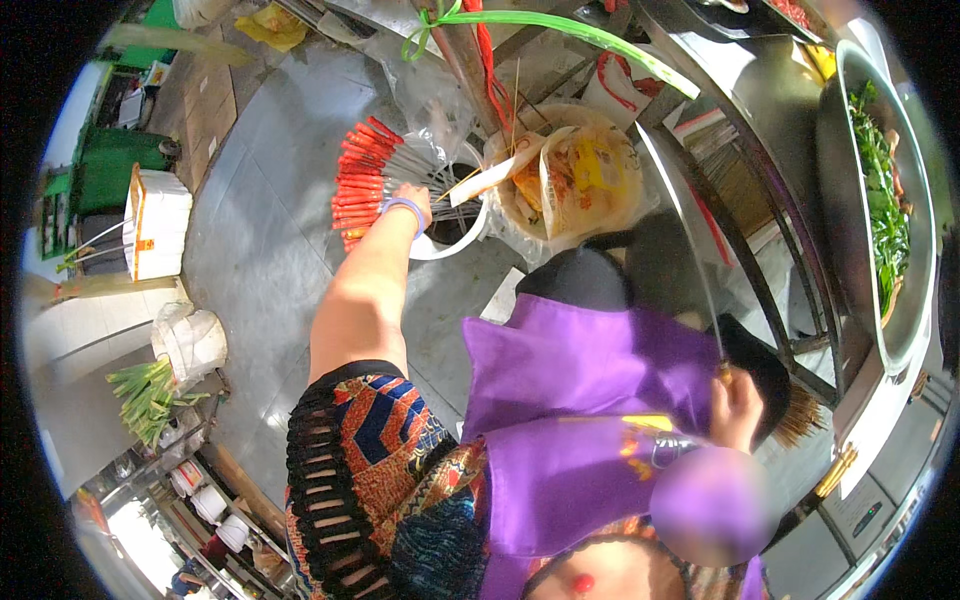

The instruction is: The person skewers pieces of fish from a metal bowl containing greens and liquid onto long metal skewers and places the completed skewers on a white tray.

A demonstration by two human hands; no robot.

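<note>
My left hand point(411, 201), with a pale lilac bangle point(409, 204) at its wrist, touches a fan of metal skewers point(420, 169). Their red handles point(364, 180) point left, and their shafts reach into a white bucket point(480, 238) on the floor. The fingers are curled among the shafts; whether they grip any is hidden. In my right hand point(736, 411) is the brownish end of a long, thin metal rod point(694, 244). It stretches upward past my knees, over a purple apron point(555, 352). Beside the bucket, a lined waste bin point(637, 187) holds scraps and wrappers.
A metal-framed stand point(739, 217) rises close on my right, with a metal basin point(862, 247) of leafy greens point(877, 195). A green plastic strip point(585, 26) hangs overhead. Across the floor are a white foam box point(159, 225) and a bundle of green stalks point(154, 397).
</note>
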